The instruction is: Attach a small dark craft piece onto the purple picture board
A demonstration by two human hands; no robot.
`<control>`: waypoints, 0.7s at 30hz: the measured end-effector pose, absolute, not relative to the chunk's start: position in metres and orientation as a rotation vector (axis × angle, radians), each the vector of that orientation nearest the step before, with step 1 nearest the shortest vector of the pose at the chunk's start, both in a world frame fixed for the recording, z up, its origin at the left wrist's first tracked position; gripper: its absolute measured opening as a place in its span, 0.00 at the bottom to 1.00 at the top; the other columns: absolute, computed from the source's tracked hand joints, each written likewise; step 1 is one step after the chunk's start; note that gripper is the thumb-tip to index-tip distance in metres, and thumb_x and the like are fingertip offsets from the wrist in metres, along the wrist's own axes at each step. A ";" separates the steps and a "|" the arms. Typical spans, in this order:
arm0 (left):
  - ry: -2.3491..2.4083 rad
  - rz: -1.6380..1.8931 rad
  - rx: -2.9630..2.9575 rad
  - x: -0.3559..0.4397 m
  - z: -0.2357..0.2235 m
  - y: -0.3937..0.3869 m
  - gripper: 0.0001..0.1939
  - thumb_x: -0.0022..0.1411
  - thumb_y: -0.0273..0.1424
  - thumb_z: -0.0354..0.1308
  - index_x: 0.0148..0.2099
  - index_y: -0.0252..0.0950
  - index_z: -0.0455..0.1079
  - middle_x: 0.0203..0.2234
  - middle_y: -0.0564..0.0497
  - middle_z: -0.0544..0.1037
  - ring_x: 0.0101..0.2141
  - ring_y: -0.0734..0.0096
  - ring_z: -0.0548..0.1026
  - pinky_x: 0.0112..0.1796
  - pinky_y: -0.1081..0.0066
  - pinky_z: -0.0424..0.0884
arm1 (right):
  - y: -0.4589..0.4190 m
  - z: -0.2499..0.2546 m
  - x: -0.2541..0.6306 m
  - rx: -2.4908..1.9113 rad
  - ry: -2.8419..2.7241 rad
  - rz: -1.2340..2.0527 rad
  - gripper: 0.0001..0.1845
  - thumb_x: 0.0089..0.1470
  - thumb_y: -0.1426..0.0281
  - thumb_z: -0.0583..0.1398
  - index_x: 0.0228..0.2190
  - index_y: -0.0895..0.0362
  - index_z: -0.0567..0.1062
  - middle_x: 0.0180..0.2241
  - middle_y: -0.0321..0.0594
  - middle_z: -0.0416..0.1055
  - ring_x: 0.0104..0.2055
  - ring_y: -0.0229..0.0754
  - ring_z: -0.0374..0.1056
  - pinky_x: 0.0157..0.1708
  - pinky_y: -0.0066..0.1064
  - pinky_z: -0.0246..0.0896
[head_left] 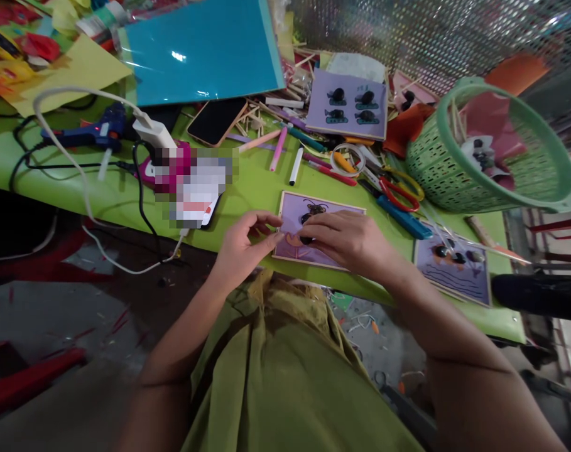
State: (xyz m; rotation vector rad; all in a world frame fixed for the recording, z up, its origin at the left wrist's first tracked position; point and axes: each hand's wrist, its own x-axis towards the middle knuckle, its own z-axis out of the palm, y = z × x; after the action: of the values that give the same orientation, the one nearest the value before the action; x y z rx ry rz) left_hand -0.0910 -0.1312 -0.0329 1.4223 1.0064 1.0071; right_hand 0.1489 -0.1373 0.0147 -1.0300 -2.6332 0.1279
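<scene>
A purple framed card (pixel 292 216) lies at the table's near edge, with black rounded pieces, thin dark lines and orange drawn lines on it. My right hand (pixel 346 238) reaches over its right side, fingers pressed together and bent down onto a black rounded piece (pixel 306 240). Part of the card is hidden under that hand. At the card's left border is my left hand (pixel 252 242), its thumb and curved fingers apart with nothing visible between them. A second purple card (pixel 450 279) with black pieces and wavy lines lies to the right.
Behind the cards lie markers (pixel 296 166), scissors (pixel 398 191), a blue cutter (pixel 402 216) and a phone (pixel 217 122). A green basket (pixel 448 169) stands right. On the left are a glue gun (pixel 94 132), a pink power adapter (pixel 172 169) and looping cables. A blue folder (pixel 205 53) lies behind.
</scene>
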 end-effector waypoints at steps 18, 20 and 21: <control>1.091 1.011 1.907 -0.091 -0.040 -0.141 0.03 0.67 0.28 0.61 0.44 0.38 0.73 0.38 0.49 0.81 0.42 0.65 0.78 0.44 0.64 0.74 | -0.127 0.005 0.143 -0.994 -2.805 0.362 0.13 0.70 0.65 0.55 0.46 0.52 0.80 0.42 0.45 0.79 0.40 0.44 0.72 0.41 0.35 0.62; 1.083 1.022 1.906 -0.091 -0.040 -0.141 0.03 0.67 0.28 0.61 0.43 0.38 0.73 0.38 0.49 0.81 0.42 0.65 0.78 0.44 0.65 0.73 | -0.127 0.005 0.143 -0.987 -2.810 0.369 0.13 0.70 0.65 0.55 0.46 0.52 0.80 0.42 0.45 0.79 0.41 0.44 0.73 0.41 0.36 0.63; 1.082 1.021 1.903 -0.091 -0.040 -0.141 0.03 0.67 0.29 0.61 0.43 0.38 0.73 0.38 0.49 0.81 0.42 0.65 0.78 0.44 0.65 0.73 | -0.127 0.005 0.143 -0.986 -2.810 0.372 0.13 0.70 0.66 0.55 0.46 0.51 0.80 0.42 0.45 0.80 0.41 0.44 0.73 0.41 0.36 0.63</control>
State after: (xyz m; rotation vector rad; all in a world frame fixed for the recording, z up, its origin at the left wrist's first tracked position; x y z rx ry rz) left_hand -0.0913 -0.1407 -0.0402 1.9030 1.0819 1.0207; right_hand 0.1432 -0.1266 0.0047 -0.9864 -2.8095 0.3716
